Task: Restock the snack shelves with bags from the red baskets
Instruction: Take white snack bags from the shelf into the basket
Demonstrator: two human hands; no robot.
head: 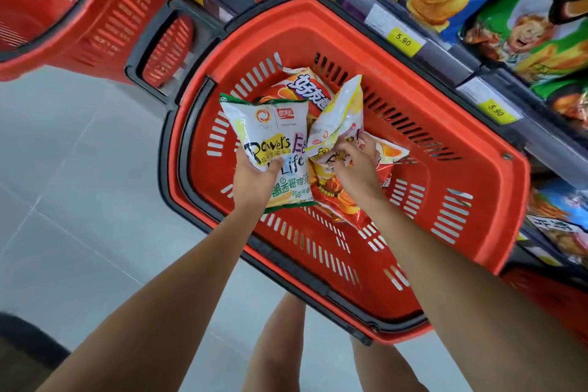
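Observation:
A red basket with a black rim stands on the floor below the shelves. My left hand grips a white snack bag with green trim and holds it over the basket. My right hand grips a second white bag with yellow trim, which stands tilted beside the first. Under them, orange-red chip bags lie on the basket floor. The snack shelves run along the upper right, full of bags.
A second red basket stands at the upper left, its inside hidden. Yellow price tags line the shelf edges. Grey tiled floor spreads to the left. My legs stand just behind the basket.

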